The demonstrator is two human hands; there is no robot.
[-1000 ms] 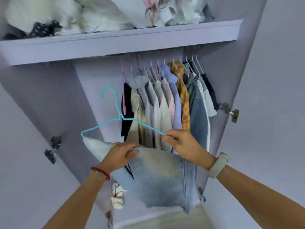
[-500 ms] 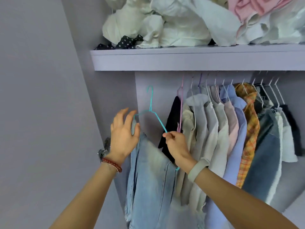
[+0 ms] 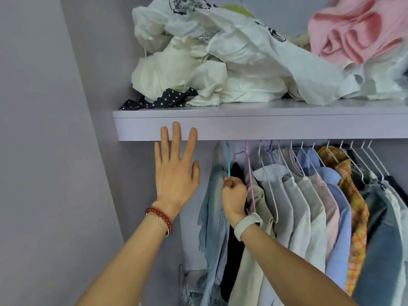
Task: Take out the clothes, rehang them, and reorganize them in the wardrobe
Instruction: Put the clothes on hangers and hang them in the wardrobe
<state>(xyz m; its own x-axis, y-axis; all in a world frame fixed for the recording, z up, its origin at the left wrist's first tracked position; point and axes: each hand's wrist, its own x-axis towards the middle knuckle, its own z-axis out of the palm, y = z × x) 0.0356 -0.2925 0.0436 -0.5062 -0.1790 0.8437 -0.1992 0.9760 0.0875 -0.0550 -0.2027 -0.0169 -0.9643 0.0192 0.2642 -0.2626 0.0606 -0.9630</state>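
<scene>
A light blue denim garment [image 3: 213, 208] hangs on a teal wire hanger [image 3: 228, 161] at the left end of the wardrobe rail, whose top is hidden behind the shelf edge. My right hand [image 3: 234, 196] pinches the teal hanger's wire just below its neck. My left hand [image 3: 176, 166] is raised beside the garment with straight, spread fingers, holding nothing, its fingertips in front of the shelf edge [image 3: 265, 127]. To the right hangs a row of shirts [image 3: 309, 206], a plaid orange shirt [image 3: 355, 208] and denim pieces [image 3: 384, 228] on white, pink and purple hangers.
The lilac shelf carries a heap of crumpled white clothes [image 3: 220, 69], a dotted black cloth [image 3: 163, 100] and a pink garment [image 3: 355, 34]. The wardrobe's left side wall [image 3: 55, 151] stands close to my left arm. A clear plastic bag [image 3: 194, 288] lies low inside.
The denim garment on its teal hanger has gone up from in front of me to the rail's left end. My left hand let go of it and rose, fingers spread.
</scene>
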